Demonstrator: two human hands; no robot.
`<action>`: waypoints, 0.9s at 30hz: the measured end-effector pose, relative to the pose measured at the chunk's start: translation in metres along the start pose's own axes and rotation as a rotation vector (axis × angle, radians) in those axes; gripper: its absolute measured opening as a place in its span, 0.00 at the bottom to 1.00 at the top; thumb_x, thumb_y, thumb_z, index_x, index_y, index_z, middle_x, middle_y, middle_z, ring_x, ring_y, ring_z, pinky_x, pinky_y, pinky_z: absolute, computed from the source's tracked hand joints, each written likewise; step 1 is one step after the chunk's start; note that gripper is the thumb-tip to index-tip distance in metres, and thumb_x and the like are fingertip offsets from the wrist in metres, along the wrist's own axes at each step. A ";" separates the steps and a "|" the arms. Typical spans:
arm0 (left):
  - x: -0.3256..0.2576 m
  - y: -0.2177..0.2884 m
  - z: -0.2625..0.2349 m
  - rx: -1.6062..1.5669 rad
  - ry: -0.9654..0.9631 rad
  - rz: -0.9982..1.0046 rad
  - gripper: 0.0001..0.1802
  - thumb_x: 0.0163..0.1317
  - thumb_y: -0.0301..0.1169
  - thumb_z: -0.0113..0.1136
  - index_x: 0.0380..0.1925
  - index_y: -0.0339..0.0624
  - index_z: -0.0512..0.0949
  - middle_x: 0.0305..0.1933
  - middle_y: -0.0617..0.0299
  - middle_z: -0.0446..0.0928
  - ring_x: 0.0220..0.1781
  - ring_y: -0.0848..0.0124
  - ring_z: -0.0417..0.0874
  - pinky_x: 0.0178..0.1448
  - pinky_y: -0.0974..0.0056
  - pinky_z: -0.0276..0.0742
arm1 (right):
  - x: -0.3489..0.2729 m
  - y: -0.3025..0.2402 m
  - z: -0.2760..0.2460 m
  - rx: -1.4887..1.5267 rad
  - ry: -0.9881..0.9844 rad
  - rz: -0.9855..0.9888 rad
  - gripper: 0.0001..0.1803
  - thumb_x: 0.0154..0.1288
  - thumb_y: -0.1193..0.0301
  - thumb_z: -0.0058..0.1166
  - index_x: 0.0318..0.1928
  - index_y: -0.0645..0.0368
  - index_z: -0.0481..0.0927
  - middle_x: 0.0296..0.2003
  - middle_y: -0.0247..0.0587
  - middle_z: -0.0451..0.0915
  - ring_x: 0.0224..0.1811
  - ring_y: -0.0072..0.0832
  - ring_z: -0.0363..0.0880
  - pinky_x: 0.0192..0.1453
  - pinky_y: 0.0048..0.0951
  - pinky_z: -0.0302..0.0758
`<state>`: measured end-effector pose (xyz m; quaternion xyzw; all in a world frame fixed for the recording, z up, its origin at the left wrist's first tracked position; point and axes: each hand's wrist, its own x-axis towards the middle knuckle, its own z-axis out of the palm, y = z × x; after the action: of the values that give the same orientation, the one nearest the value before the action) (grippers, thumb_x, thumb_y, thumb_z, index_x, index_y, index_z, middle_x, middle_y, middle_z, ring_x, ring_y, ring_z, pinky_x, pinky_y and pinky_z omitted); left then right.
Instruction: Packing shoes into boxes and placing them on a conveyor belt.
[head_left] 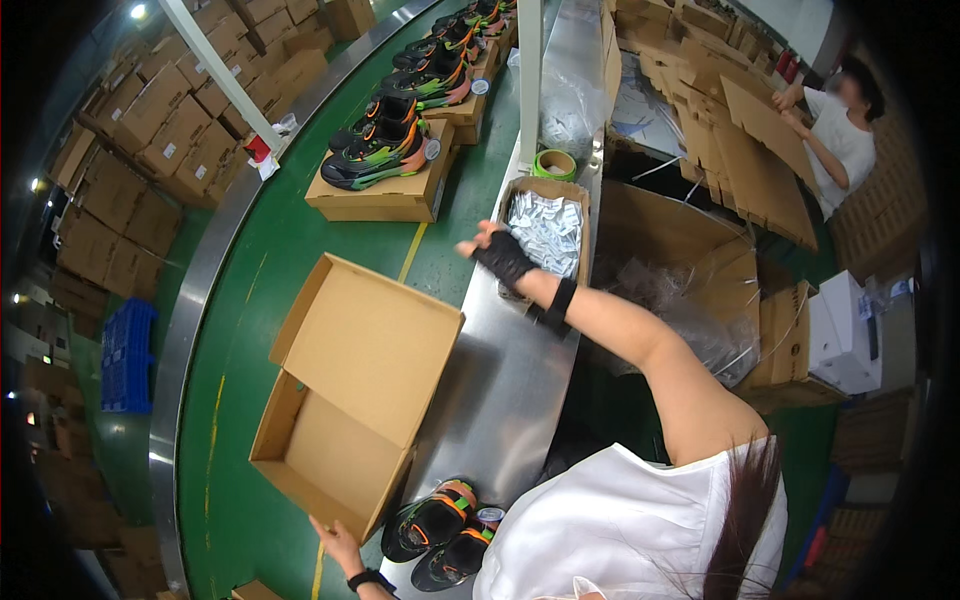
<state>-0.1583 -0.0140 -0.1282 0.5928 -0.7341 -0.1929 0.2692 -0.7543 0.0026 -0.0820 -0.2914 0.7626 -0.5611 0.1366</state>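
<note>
The open cardboard box (362, 385) lies left of the steel ledge (490, 385), your left hand (342, 548), fingers spread, at its near end seemingly to steady it, while your gloved right hand (503, 258), grip I cannot tell, hangs above that ledge by sachets (548, 225) probably kept there for reach.

Through the middle, a green conveyor belt (240, 340) marked with yellow lines, its edges bent by the lens. Along the belt's left side, a steel rail (165, 450) and a slanting white post (222, 72); along its right, a steel ledge (500, 370) and another white upright (530, 80). Well left of the belt, green floor (195, 228), blue plastic pallets (127, 355), piled brown cartons (155, 110) and small bright lamps (137, 11). Right of the belt, heaped flattened cardboard (770, 190) and, apparently, though blurred, red cylinders (788, 68) farther off.
</note>
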 end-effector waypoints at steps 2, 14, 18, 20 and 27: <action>-0.012 0.012 -0.024 -0.082 -0.039 -0.255 0.31 0.59 0.31 0.48 0.61 0.37 0.51 0.36 0.54 0.72 0.22 0.70 0.72 0.25 0.69 0.70 | 0.037 0.028 -0.032 -0.352 -0.092 -0.168 0.27 0.45 0.58 0.56 0.40 0.67 0.69 0.31 0.58 0.75 0.38 0.48 0.75 0.43 0.37 0.71; -0.168 -0.046 -0.138 -0.461 0.431 -0.829 0.24 0.59 0.42 0.50 0.53 0.44 0.64 0.32 0.62 0.71 0.23 0.75 0.73 0.23 0.73 0.69 | 0.054 0.111 -0.001 -0.590 -0.300 -0.373 0.16 0.58 0.64 0.39 0.37 0.63 0.74 0.32 0.46 0.78 0.33 0.36 0.77 0.44 0.32 0.71; -0.212 -0.054 -0.168 -0.566 0.633 -0.888 0.23 0.60 0.41 0.48 0.52 0.41 0.64 0.40 0.54 0.72 0.34 0.67 0.74 0.33 0.65 0.74 | 0.110 0.176 -0.045 -0.787 -0.389 -0.525 0.15 0.63 0.67 0.36 0.43 0.64 0.71 0.34 0.46 0.75 0.38 0.34 0.74 0.44 0.31 0.70; -0.236 -0.082 -0.177 -0.679 0.755 -0.987 0.22 0.59 0.42 0.49 0.48 0.41 0.67 0.37 0.55 0.71 0.32 0.66 0.75 0.32 0.62 0.75 | 0.136 0.165 -0.080 -1.126 -0.130 -0.989 0.16 0.64 0.66 0.34 0.42 0.64 0.72 0.30 0.40 0.75 0.34 0.29 0.73 0.42 0.28 0.70; -0.390 -0.230 -0.199 -0.117 0.828 -1.154 0.19 0.55 0.29 0.48 0.47 0.34 0.67 0.36 0.51 0.71 0.32 0.60 0.75 0.35 0.57 0.75 | -0.123 -0.147 0.052 -0.202 -0.385 -0.441 0.14 0.62 0.68 0.43 0.47 0.58 0.73 0.30 0.36 0.75 0.32 0.21 0.71 0.38 0.20 0.68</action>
<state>0.2019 0.3222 -0.1763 0.8960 -0.1294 -0.1028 0.4122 -0.5859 0.0067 0.0234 -0.5629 0.6930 -0.4331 0.1237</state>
